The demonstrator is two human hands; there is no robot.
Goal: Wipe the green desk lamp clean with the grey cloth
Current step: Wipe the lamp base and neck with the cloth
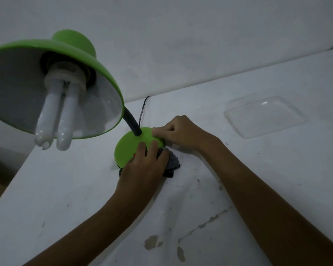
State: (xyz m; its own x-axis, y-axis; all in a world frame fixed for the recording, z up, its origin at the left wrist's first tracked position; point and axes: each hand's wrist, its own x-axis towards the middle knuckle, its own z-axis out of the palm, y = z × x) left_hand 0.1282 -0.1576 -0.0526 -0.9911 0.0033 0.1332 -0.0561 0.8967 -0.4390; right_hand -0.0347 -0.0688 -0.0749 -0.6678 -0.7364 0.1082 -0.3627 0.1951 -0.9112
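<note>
The green desk lamp (131, 148) is stood on the white surface (238, 189), shade tipped toward the camera. The grey cloth (172, 163) is pressed against its base under the left hand (146, 166), grip clamped on it. The base edge is pinched by the right hand (179, 131). A clear tray (265, 116) is parked well apart.

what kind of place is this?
Probably a plain room in a home, hard to be sure: a worn, stained white tabletop against a bare white wall, with a green desk lamp and a clear plastic tray on it.
</note>
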